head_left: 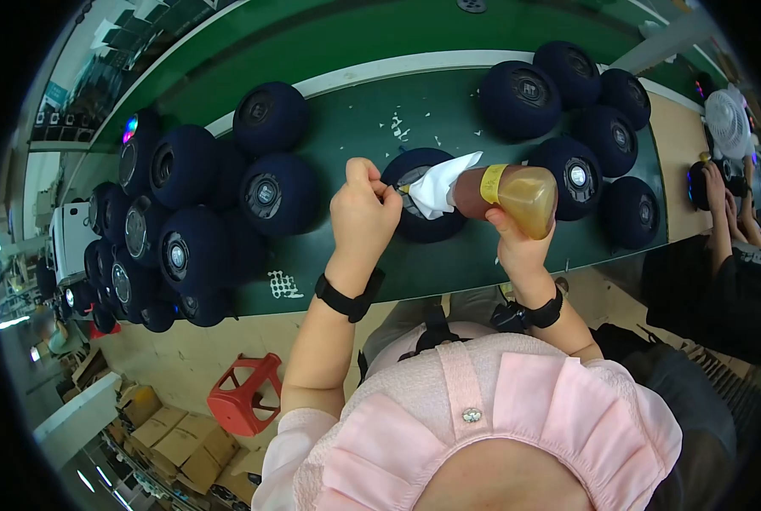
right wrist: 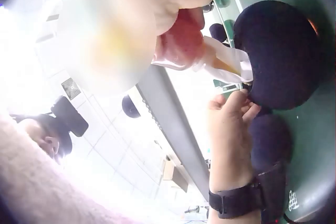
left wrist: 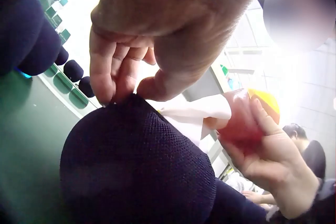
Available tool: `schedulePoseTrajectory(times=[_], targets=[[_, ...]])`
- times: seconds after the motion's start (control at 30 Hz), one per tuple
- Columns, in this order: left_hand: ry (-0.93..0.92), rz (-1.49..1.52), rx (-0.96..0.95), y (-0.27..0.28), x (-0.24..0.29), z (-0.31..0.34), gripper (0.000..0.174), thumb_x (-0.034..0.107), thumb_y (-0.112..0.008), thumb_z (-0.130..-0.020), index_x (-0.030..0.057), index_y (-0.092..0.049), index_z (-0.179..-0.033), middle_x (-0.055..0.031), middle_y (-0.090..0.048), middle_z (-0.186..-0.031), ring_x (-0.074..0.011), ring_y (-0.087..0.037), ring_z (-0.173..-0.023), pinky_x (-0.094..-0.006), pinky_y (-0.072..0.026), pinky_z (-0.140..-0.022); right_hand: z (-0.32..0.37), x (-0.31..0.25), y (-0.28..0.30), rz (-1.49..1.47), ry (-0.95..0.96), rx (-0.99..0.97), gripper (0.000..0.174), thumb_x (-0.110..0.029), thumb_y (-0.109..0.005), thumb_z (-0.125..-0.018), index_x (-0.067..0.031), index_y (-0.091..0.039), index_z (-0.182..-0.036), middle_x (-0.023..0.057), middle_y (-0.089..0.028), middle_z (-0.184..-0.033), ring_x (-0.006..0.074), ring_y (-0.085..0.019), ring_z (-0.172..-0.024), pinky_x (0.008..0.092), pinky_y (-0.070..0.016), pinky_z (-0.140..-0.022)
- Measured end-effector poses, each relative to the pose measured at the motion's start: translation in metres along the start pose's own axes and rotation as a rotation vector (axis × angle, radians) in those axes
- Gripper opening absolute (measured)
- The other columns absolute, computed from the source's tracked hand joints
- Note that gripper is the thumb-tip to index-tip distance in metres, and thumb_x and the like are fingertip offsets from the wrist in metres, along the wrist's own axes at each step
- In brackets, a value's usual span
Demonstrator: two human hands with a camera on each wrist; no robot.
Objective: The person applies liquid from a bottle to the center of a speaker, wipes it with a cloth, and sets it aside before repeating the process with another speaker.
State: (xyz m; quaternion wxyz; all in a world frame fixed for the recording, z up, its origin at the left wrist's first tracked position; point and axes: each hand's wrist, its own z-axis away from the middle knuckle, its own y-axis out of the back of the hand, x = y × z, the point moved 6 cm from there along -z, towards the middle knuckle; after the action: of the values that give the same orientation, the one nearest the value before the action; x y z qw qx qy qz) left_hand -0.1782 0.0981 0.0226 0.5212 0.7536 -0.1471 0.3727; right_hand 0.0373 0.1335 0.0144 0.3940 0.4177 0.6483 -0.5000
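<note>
Closest to the camera, a person in a pink top works with 2 bare hands, a black strap on each wrist. The left hand (head_left: 363,213) has its fingertips (left wrist: 107,90) curled together, pinching the mesh fabric at the rim of a round navy speaker (head_left: 431,228). The right hand (head_left: 521,249) is wrapped around a squeeze bottle (head_left: 523,198) of amber liquid, tipped sideways. The bottle's nozzle end is hidden in a white cloth (head_left: 442,180) that lies against the speaker's face.

That speaker sits on the green table (head_left: 355,128), directly in front of the person and between the 2 hands. It looks like a rigid ball under a soft, stretchy knit skin, grippy rather than slippery. Being round, it would probably roll if nudged. The safest hold seems to be around its fabric sides, not on the shiny centre disc. The bottle looks like soft, light plastic, so a firm squeeze on its body would likely push liquid out.

Further out, a crowd of matching navy speakers (head_left: 185,196) lies to the left and another group (head_left: 568,94) to the right. At the far right, another person's hands (head_left: 725,209) work beside a small white fan (head_left: 725,119). A red stool (head_left: 244,392) stands on the floor below.
</note>
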Motion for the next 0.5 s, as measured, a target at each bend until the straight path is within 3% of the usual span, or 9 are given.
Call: schedulePoseTrajectory(times=[0.37,0.43,0.5], targets=[[0.065,-0.046,-0.043,0.000,0.005,-0.003,0.029,0.003,-0.064,-0.069,0.0023,-0.042,-0.088,-0.0086,-0.059,-0.061,-0.0159,-0.058,-0.053,-0.0256,-0.0458,-0.054,0.011,0.018,0.011,-0.151,-0.137,0.160,0.046,-0.006,-0.072,-0.074,-0.0023,-0.049,-0.113,0.0049,-0.057,-0.106,0.0142,-0.055,-0.096,0.0272,-0.0425,-0.086],[0.134,0.059,-0.049,0.003,0.002,-0.002,0.029,0.007,-0.065,-0.073,0.0018,-0.042,-0.090,-0.0072,-0.059,-0.061,-0.0125,-0.056,-0.054,-0.0239,-0.0444,-0.055,0.011,0.019,0.015,-0.197,-0.161,0.203,0.044,-0.006,-0.072,-0.075,-0.0025,-0.049,-0.113,0.0050,-0.057,-0.106,0.0141,-0.055,-0.096,0.0271,-0.0426,-0.086],[0.168,0.122,-0.039,0.006,-0.013,0.001,0.029,0.009,-0.065,-0.074,0.0018,-0.043,-0.092,-0.0072,-0.059,-0.062,-0.0130,-0.056,-0.054,-0.0251,-0.0443,-0.054,0.012,0.027,0.019,-0.286,-0.294,0.201,0.042,-0.008,-0.069,-0.078,-0.0033,-0.049,-0.114,0.0057,-0.056,-0.108,0.0153,-0.055,-0.098,0.0298,-0.0430,-0.088]])
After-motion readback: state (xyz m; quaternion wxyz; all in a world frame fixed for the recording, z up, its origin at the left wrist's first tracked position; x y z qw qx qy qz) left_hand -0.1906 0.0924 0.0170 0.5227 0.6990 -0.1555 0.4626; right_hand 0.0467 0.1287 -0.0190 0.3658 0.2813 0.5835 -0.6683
